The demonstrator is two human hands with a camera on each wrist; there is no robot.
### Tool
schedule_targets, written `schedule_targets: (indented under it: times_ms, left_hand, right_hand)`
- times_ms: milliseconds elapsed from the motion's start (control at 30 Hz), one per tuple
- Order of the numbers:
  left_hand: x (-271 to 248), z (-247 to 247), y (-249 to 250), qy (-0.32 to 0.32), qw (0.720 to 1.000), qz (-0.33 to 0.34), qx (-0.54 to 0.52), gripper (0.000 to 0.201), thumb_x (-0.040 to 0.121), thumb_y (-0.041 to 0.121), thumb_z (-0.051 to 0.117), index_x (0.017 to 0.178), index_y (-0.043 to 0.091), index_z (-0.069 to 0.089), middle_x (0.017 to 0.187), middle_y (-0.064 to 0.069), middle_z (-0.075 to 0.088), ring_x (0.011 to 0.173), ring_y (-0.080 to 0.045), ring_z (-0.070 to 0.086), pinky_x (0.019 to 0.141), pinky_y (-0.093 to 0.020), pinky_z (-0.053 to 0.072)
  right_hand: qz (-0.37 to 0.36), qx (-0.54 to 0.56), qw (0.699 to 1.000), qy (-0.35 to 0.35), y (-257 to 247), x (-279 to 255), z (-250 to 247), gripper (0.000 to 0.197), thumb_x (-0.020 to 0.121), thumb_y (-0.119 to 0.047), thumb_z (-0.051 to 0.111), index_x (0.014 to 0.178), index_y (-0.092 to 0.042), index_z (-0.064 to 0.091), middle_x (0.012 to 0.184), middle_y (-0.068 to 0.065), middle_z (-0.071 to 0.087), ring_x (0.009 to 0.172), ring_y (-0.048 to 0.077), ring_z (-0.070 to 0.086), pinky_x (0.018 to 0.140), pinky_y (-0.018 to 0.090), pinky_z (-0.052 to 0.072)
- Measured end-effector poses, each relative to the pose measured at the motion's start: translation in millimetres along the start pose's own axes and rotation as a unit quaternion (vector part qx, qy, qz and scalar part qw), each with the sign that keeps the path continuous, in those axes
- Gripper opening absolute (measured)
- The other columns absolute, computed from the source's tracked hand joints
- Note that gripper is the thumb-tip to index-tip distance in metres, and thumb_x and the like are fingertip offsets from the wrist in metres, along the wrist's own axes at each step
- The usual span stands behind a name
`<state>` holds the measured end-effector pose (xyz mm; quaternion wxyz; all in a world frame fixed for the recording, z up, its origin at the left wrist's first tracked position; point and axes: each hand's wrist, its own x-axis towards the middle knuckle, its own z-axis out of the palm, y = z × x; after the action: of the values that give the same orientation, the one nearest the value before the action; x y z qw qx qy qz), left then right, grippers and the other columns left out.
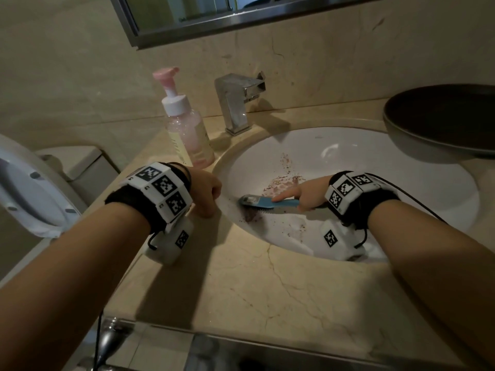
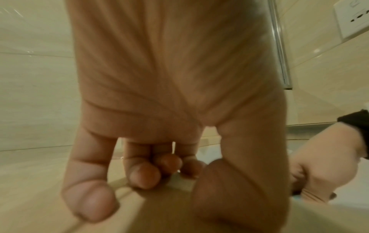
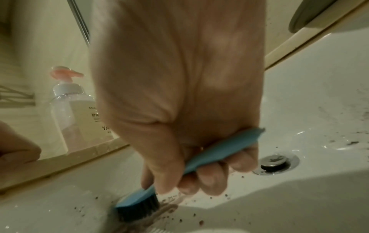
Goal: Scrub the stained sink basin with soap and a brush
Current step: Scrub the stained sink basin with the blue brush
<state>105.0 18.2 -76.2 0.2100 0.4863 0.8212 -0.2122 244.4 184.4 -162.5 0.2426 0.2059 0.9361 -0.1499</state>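
The white sink basin (image 1: 375, 162) carries reddish-brown stains (image 1: 281, 183) and dark specks near its left wall. My right hand (image 1: 308, 194) grips the blue brush (image 1: 267, 203) by the handle, index finger laid along its top. In the right wrist view the right hand (image 3: 199, 178) curls round the brush handle (image 3: 215, 151), and the dark bristles (image 3: 137, 209) press on a purplish smear on the basin (image 3: 299, 94). My left hand (image 1: 206, 194) rests on the counter at the sink's left rim; its loosely bent fingertips (image 2: 143, 173) touch the counter and hold nothing. A clear soap bottle (image 1: 187, 129) with a pink pump stands behind it.
A chrome faucet (image 1: 235, 103) stands at the back of the sink, and the drain (image 3: 276, 164) lies right of the brush. A dark bowl (image 1: 442, 119) sits on the counter at the right. A raised toilet seat (image 1: 26, 188) is at the left. A beige marble counter (image 1: 254, 290) runs in front.
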Motion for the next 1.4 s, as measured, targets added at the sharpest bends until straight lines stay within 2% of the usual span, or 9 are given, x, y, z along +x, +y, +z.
schedule_targets:
  times_ms: [133, 267, 467, 633, 800, 1000, 1100, 1233, 1400]
  left_hand:
    - [-1, -1, 0, -0.004, 1.0, 0.0, -0.009, 0.03, 0.082, 0.006, 0.061, 0.066, 0.018, 0.038, 0.065, 0.004, 0.041, 0.05, -0.007, 0.037, 0.028, -0.006, 0.028]
    - [-1, 0, 0, -0.006, 1.0, 0.0, -0.025, 0.03, 0.082, 0.006, 0.06, 0.066, 0.018, 0.038, 0.065, 0.004, 0.04, 0.05, -0.008, 0.036, 0.029, -0.006, 0.028]
    - [-3, 0, 1, -0.006, 1.0, -0.008, -0.025, 0.029, 0.082, 0.007, 0.058, 0.067, 0.018, 0.037, 0.066, 0.004, 0.04, 0.05, -0.008, 0.035, 0.03, -0.008, 0.029]
    - [-3, 0, 3, -0.013, 0.999, -0.012, -0.034, 0.028, 0.082, 0.005, 0.058, 0.069, 0.017, 0.037, 0.066, 0.003, 0.04, 0.05, -0.009, 0.035, 0.031, -0.008, 0.029]
    - [-4, -2, 4, -0.015, 0.999, -0.018, -0.027, 0.026, 0.082, 0.006, 0.058, 0.07, 0.018, 0.039, 0.067, 0.005, 0.041, 0.051, -0.008, 0.036, 0.037, -0.012, 0.033]
    - [-5, -3, 6, -0.023, 0.999, -0.02, -0.025, 0.02, 0.083, 0.006, 0.059, 0.077, 0.014, 0.042, 0.07, 0.004, 0.041, 0.052, -0.007, 0.037, 0.03, -0.006, 0.031]
    - [-6, -3, 6, -0.023, 0.999, -0.019, -0.028, 0.017, 0.084, 0.006, 0.059, 0.085, 0.012, 0.043, 0.07, 0.004, 0.041, 0.052, -0.007, 0.036, 0.03, -0.006, 0.03]
    - [-5, -3, 4, -0.016, 0.999, -0.025, -0.035, 0.022, 0.083, 0.008, 0.059, 0.074, 0.017, 0.041, 0.071, 0.005, 0.042, 0.053, -0.007, 0.038, 0.035, -0.008, 0.033]
    - [-6, -1, 4, -0.008, 0.999, -0.026, -0.037, 0.018, 0.082, 0.008, 0.06, 0.078, 0.015, 0.043, 0.073, 0.005, 0.043, 0.054, -0.007, 0.038, 0.041, -0.012, 0.035]
  right_hand:
    - [-0.032, 0.065, 0.997, -0.028, -1, -6, -6, 0.066, 0.092, 0.0, 0.043, 0.137, -0.048, 0.036, 0.086, -0.009, 0.05, 0.055, 0.008, 0.042, 0.036, 0.006, 0.034]
    - [0.01, -0.003, 1.0, -0.009, 3, -1, -1, 0.067, 0.091, -0.003, 0.04, 0.138, -0.05, 0.036, 0.13, 0.003, 0.051, 0.058, 0.011, 0.043, 0.051, 0.018, 0.037]
    - [-0.021, 0.093, 0.993, -0.07, 11, -16, -11, 0.066, 0.089, 0.004, 0.045, 0.13, -0.048, 0.05, 0.077, -0.006, 0.05, 0.053, 0.012, 0.037, 0.049, 0.016, 0.035]
    - [0.009, -0.087, 0.996, -0.005, -1, 9, 4, 0.059, 0.097, -0.01, 0.036, 0.145, -0.044, 0.025, 0.129, 0.011, 0.053, 0.094, 0.027, 0.057, 0.075, 0.034, 0.042]
    - [0.01, 0.059, 0.994, -0.088, 5, -10, -11, 0.067, 0.089, 0.003, 0.048, 0.128, -0.052, 0.047, 0.09, -0.008, 0.052, 0.066, 0.015, 0.044, 0.059, 0.02, 0.038]
    - [0.024, -0.185, 0.983, 0.003, -2, 13, 10, 0.048, 0.104, -0.024, 0.029, 0.15, -0.025, 0.019, 0.115, 0.011, 0.054, 0.083, 0.021, 0.046, 0.07, 0.029, 0.036]
    - [0.003, -0.115, 0.993, -0.027, 0, 6, -3, 0.05, 0.1, -0.017, 0.037, 0.145, -0.04, 0.03, 0.122, 0.004, 0.053, 0.068, 0.016, 0.045, 0.062, 0.025, 0.041]
    - [0.007, 0.02, 0.995, -0.095, 8, -10, -10, 0.071, 0.088, 0.001, 0.046, 0.131, -0.056, 0.042, 0.087, -0.007, 0.052, 0.058, 0.013, 0.038, 0.058, 0.023, 0.035]
    - [0.039, -0.149, 0.988, 0.02, 18, 11, 4, 0.045, 0.101, -0.023, 0.033, 0.145, -0.029, 0.033, 0.075, -0.004, 0.044, 0.058, 0.012, 0.04, 0.065, 0.024, 0.036]
